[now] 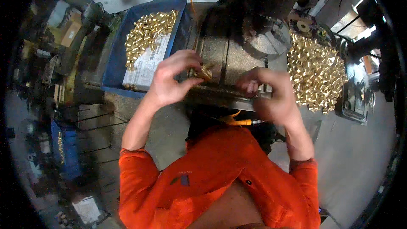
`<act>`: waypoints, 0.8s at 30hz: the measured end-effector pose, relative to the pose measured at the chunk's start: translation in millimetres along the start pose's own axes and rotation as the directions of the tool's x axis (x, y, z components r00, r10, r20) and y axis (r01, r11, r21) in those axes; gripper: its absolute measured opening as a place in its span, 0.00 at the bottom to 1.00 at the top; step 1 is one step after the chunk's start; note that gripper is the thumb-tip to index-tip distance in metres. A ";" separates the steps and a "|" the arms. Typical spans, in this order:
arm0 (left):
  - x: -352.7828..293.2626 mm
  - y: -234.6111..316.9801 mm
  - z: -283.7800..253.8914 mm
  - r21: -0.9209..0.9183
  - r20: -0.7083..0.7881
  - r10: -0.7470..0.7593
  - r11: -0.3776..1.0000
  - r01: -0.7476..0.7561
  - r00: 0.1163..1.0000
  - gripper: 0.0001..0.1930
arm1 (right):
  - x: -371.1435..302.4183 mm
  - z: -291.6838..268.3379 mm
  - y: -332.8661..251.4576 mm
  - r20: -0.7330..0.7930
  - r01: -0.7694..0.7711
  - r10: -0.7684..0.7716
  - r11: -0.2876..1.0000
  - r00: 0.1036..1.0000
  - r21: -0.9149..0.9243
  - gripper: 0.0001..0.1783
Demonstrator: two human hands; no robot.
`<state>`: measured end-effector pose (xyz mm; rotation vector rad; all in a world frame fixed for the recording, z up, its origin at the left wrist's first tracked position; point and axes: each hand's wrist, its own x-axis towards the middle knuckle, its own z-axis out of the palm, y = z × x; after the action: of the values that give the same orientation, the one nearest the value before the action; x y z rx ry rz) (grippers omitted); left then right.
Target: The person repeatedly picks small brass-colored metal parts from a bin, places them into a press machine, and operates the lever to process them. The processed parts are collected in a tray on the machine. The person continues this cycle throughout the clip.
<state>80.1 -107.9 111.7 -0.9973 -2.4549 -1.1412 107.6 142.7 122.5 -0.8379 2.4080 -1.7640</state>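
My left hand [173,78] is closed, thumb and fingers pinching shiny brass fittings [205,73] over the front of the metal machine table. How many it holds I cannot tell. Across from it, my right hand [275,95] is smeared by motion. Its fingers are curled inward, and whatever they hold is hidden. Beside the left hand stands a blue bin [111,70] with many small brass fittings [148,32] and a printed white sheet [146,65]. To the right of my right hand lies a large heap of similar brass fittings [316,74].
A dark machine with a round metal plate [269,42] rises behind the table [212,55]. Below the table edge hangs a yellow-orange air gun [235,121]. A smaller blue bin [65,148] stands low at the left, and a metal tray [356,101] at the right.
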 end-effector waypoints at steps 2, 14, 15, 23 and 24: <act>4.2 -2.5 10.7 0.000 0.071 0.204 0.979 -0.205 0.976 0.14 | -10.5 2.3 42.3 0.015 -0.185 0.187 0.949 0.982 0.257 0.16; -6.4 3.8 48.9 -0.069 0.332 0.413 0.907 -0.415 0.848 0.11 | -27.3 13.8 78.4 0.373 -0.444 0.256 0.653 0.892 0.613 0.18; -7.5 2.1 50.3 -0.062 0.336 0.421 0.902 -0.427 0.842 0.11 | -29.9 14.5 79.5 0.366 -0.444 0.258 0.625 0.894 0.643 0.18; -12.0 5.1 60.2 -0.016 0.313 0.475 0.869 -0.495 0.823 0.08 | -40.3 14.6 69.4 0.289 -0.405 0.284 0.659 0.914 0.634 0.14; -13.2 6.0 61.0 -0.011 0.351 0.475 0.864 -0.504 0.807 0.07 | -42.5 14.7 70.5 0.286 -0.364 0.227 0.626 0.931 0.690 0.14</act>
<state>97.0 -65.7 68.5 -1.8009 -2.2342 -0.7283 120.9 163.3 42.6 -0.4144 1.3681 -2.1234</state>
